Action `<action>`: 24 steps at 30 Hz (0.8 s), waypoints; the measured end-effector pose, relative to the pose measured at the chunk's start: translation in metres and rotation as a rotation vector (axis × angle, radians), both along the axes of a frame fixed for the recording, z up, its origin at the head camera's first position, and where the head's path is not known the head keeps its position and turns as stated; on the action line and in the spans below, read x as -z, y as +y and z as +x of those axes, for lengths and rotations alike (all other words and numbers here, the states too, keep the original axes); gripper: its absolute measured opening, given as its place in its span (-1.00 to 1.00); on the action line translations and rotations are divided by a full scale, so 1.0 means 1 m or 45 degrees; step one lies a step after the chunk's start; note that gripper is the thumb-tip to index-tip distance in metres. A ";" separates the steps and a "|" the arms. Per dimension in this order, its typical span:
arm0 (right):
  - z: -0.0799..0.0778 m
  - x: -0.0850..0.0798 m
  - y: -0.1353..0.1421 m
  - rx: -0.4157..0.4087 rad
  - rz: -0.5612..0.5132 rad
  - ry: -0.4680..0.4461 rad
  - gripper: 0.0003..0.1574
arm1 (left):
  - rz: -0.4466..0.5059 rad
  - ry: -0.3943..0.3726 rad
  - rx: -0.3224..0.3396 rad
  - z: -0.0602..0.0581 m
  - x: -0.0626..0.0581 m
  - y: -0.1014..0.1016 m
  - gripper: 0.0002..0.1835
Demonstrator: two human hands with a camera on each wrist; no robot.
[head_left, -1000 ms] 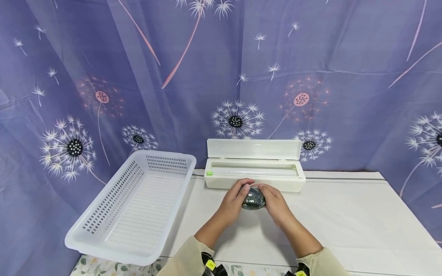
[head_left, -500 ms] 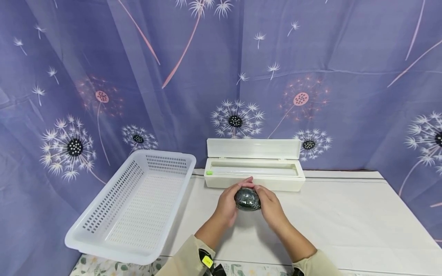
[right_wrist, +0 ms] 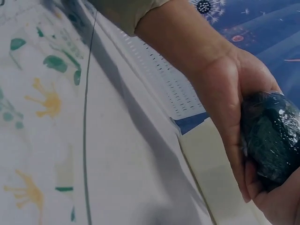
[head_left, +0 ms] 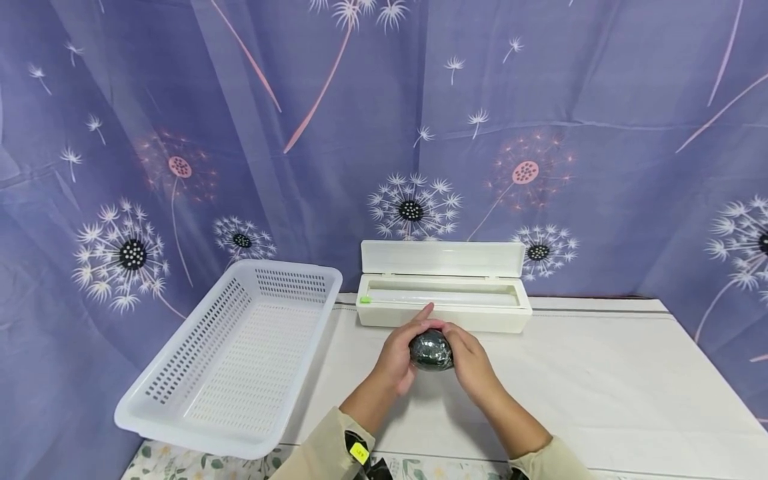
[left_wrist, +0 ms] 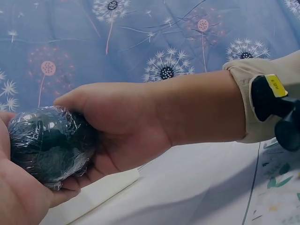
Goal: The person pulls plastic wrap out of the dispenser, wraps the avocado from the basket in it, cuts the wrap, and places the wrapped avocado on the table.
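A dark green rounded object wrapped in clear cling film [head_left: 431, 351] is held between both hands above the table. My left hand [head_left: 396, 353] grips its left side, with one finger pointing toward the box behind. My right hand [head_left: 474, 362] curls round the other side. In the left wrist view the wrapped green object [left_wrist: 51, 145] shows crinkled, shiny film, and fingers of both hands meet beneath it. Just behind the hands stands a white cling film box [head_left: 444, 319], lid up, with a pale roll [head_left: 444, 297] inside and a green slider [head_left: 365, 300] at its left end.
To the left, a white perforated plastic basket [head_left: 240, 360] lies on the table. A white cloth [head_left: 618, 373] covers the tabletop, with a leaf-patterned strip [head_left: 198, 461] along the near edge. Behind everything hangs a purple dandelion curtain [head_left: 336, 167].
The wrapped green object has shifted slightly left and turned between the hands. Both hands have changed their hold, and a left finger has straightened toward the box.
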State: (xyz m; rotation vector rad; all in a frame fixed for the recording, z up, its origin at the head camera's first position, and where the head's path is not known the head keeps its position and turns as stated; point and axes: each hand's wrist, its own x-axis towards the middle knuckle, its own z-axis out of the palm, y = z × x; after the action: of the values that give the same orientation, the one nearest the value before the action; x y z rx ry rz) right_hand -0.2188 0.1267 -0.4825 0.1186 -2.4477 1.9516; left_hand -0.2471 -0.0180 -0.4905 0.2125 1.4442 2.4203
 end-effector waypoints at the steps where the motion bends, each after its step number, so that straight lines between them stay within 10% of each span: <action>1: 0.000 0.000 0.000 0.002 -0.009 -0.008 -0.45 | -0.002 -0.001 0.007 0.000 0.000 0.000 -0.56; 24: -0.008 0.004 0.003 -0.002 -0.286 -0.168 -0.52 | -0.381 0.137 0.021 0.001 0.006 -0.001 -0.53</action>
State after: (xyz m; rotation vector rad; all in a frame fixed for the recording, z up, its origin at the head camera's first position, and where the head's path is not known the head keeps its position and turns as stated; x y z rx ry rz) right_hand -0.2270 0.1297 -0.4863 -0.0107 -2.2785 2.2872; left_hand -0.2465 -0.0190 -0.4966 0.2865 1.8203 2.1727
